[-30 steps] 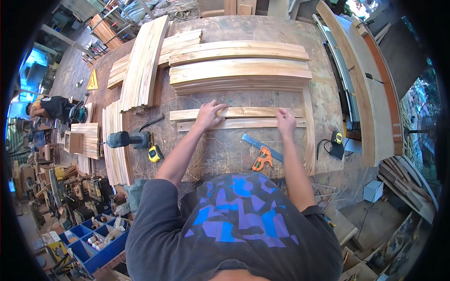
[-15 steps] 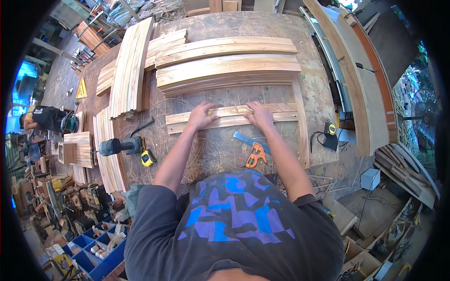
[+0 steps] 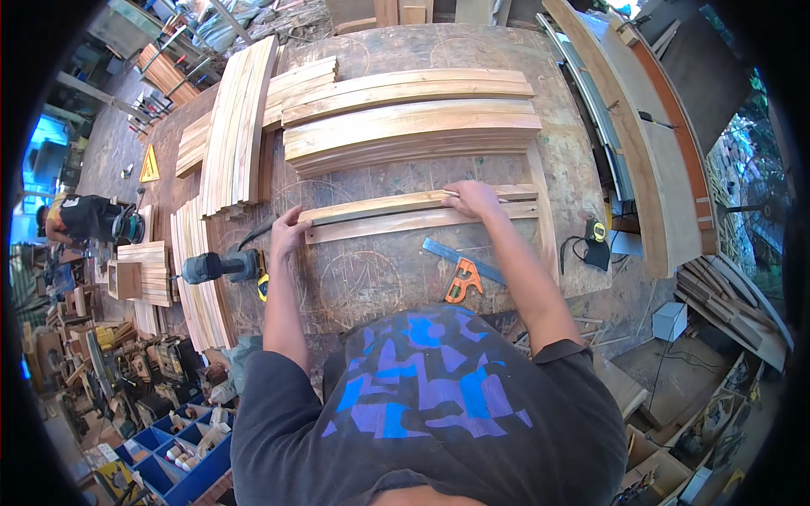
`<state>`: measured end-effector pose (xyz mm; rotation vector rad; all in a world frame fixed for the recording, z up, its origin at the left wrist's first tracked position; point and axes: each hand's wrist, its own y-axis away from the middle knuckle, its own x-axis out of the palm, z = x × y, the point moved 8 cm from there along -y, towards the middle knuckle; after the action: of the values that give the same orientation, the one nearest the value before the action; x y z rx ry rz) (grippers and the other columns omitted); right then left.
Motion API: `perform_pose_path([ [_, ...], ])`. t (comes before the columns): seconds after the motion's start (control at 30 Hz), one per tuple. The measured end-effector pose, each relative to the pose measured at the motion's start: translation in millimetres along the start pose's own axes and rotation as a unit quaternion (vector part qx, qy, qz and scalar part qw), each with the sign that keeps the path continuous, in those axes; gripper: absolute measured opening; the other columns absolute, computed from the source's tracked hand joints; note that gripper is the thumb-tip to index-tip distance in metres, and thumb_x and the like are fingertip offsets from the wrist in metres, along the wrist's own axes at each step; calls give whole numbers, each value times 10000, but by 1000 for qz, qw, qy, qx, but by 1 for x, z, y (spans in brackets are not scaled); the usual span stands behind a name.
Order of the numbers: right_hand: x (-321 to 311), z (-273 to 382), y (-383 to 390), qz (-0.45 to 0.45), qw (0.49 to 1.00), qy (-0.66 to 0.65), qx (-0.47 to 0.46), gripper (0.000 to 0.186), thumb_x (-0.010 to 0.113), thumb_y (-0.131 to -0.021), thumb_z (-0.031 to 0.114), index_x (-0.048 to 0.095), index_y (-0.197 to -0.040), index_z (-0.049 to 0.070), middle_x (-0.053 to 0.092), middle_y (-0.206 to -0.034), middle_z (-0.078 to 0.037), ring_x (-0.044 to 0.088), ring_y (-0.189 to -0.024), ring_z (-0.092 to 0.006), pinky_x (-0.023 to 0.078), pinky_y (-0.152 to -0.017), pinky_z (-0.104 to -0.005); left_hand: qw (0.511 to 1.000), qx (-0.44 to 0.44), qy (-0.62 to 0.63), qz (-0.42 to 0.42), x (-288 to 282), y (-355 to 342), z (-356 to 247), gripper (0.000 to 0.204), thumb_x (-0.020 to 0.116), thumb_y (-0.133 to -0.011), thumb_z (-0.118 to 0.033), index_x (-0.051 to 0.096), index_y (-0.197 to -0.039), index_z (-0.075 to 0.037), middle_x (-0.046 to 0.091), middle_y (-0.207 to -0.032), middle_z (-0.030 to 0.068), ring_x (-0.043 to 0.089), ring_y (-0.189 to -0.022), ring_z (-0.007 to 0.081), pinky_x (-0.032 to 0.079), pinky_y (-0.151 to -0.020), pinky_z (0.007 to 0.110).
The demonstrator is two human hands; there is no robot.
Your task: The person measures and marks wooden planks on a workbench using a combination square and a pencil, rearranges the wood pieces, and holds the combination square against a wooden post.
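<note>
On the counter (image 3: 371, 291), two pale slats (image 3: 380, 203) under hand

Nearer than the thick board stack (image 3: 413, 128), side by side: long, narrow, straw-coloured, lower slat (image 3: 396, 225) dark-spotted near the left end. At the upper slat's left end, left hand (image 3: 289, 232), touching, grip impossible to tell. Over its right half, right hand (image 3: 475, 200), fingers closed around a thin stick (image 3: 450, 193). Since half a second ago, left hand out from mid-slat to the end, dark strip (image 3: 337, 218) newly visible between slats.
</note>
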<state>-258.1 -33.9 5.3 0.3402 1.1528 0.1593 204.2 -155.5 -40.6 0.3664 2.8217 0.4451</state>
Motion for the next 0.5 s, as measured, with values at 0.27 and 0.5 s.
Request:
perform_pose_path([
  [0.27, -7, -4, -26, 16, 998, -10, 56, 355, 672, -917, 476, 804, -1070, 184, 753, -1065, -181, 710, -1028, -379, 556, -909, -494, 951, -68, -290, -89, -14, -11, -22, 583, 696, -928, -580, 797, -960, -6, 726, -755, 96, 694, -737, 175, 551, -712, 359],
  [0.5, -1, -3, -16, -89, 991, -70, 78, 341, 681, -920, 456, 803, -1000, 148, 753, -1017, -184, 708, -985, -398, 556, -879, -500, 891, -46, -400, -208, -4, 8, -35, 619, 627, -877, -692, 814, -1015, -118, 751, -965, 236, 718, -973, 425, 547, -874, 503],
])
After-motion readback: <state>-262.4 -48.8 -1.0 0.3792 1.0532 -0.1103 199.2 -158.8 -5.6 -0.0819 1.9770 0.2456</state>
